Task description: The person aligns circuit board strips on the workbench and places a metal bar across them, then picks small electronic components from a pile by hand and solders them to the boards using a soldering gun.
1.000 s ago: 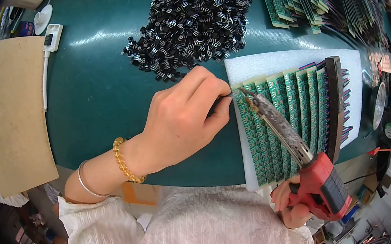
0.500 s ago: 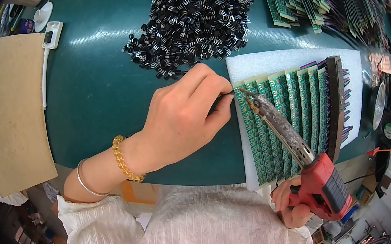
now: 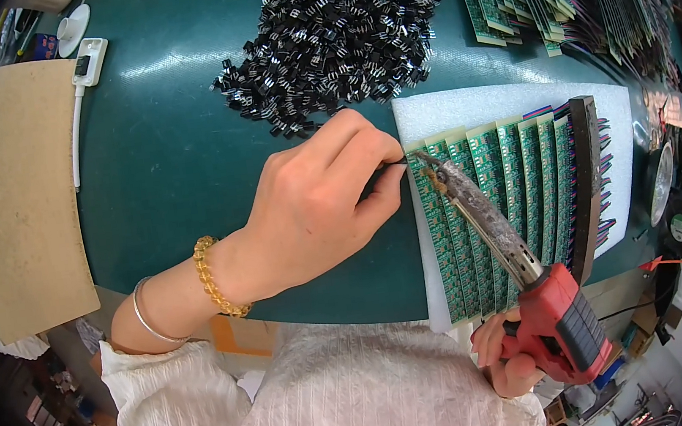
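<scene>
Both hands remain as before. Left hand point(image 3: 315, 208), grip pinched on thin solder wire point(image 3: 390, 164) at the circuit boards point(image 3: 511, 209); right hand point(image 3: 503, 355) closed around the soldering iron point(image 3: 497, 232), tip on those boards.

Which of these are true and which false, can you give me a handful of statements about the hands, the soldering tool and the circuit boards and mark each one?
1. The right hand grips a red-handled soldering iron. True.
2. The soldering iron's tip points at the heap of small black components. False: it points at the top of the leftmost green circuit boards.
3. The green circuit boards lie overlapped in a row on a white foam sheet. True.
4. The left hand rests flat on the tan board. False: it is at the left edge of the circuit boards, fingers pinched together.
5. The left wrist is bare. False: it wears a yellow bead bracelet and a thin silver bangle.
</scene>
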`<state>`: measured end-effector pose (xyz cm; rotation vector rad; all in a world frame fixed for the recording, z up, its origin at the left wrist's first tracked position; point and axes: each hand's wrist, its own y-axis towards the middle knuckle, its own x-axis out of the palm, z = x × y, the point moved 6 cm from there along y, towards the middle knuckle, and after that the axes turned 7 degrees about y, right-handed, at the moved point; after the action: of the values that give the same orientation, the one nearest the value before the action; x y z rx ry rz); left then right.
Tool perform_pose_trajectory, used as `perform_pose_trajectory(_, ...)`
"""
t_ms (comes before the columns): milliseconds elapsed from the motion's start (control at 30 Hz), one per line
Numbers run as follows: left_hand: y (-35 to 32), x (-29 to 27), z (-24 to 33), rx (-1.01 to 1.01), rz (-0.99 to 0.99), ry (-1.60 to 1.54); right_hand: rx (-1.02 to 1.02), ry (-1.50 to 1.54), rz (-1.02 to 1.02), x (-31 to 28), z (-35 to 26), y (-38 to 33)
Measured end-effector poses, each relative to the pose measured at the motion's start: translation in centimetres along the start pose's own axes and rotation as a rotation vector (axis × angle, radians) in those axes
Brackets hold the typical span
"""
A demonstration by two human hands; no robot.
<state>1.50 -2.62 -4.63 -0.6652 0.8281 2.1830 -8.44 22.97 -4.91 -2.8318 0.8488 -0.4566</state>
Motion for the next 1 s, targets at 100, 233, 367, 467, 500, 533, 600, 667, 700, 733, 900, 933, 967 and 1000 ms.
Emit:
perform_pose_trajectory(100,0.0,0.0,0.0,0.001,0.003,-0.003,-0.036,-0.034,-0.064,0.8,-0.5,0.4)
perform_pose_trajectory(233,0.0,-0.1,0.0,-0.002,0.001,-0.007,-0.047,-0.053,-0.015,0.9,-0.8,0.5)
perform_pose_trajectory(367,0.1,-0.1,0.0,0.0,0.001,-0.004,-0.042,-0.055,-0.019,0.6,-0.6,0.3)
perform_pose_trajectory(467,0.1,-0.1,0.1,-0.004,0.001,-0.008,-0.045,-0.046,-0.05,0.4,-0.5,0.0)
perform_pose_trajectory(500,0.1,-0.1,0.1,-0.002,0.002,-0.006,-0.034,-0.028,0.013,0.1,-0.3,-0.1)
perform_pose_trajectory(533,0.1,-0.1,0.1,0.0,0.003,-0.003,-0.028,-0.019,0.044,-0.2,-0.2,-0.2)
perform_pose_trajectory(600,0.1,-0.1,0.1,-0.002,0.002,-0.005,-0.006,-0.018,0.079,-0.3,0.0,-0.4)
perform_pose_trajectory(667,0.1,-0.1,0.1,-0.003,0.001,-0.007,0.01,-0.026,0.082,-0.2,0.1,-0.5)
perform_pose_trajectory(700,0.1,-0.1,0.1,-0.003,-0.001,-0.007,0.017,-0.016,0.09,-0.2,0.2,-0.5)
perform_pose_trajectory(733,0.1,-0.1,0.0,-0.003,-0.004,-0.007,0.024,-0.006,0.098,-0.2,0.2,-0.5)
perform_pose_trajectory(900,0.1,-0.1,0.1,-0.004,-0.005,-0.007,0.052,-0.063,0.093,-0.4,0.2,-0.4)
perform_pose_trajectory(933,0.1,-0.1,0.1,-0.005,-0.004,-0.009,0.062,-0.076,0.054,-0.3,0.3,-0.3)
perform_pose_trajectory(967,0.1,-0.1,0.1,-0.006,-0.004,-0.009,0.053,-0.075,0.038,-0.4,0.2,-0.2)
perform_pose_trajectory(1000,0.2,-0.1,0.1,-0.004,-0.003,-0.01,0.044,-0.076,0.025,-0.3,0.1,-0.3)
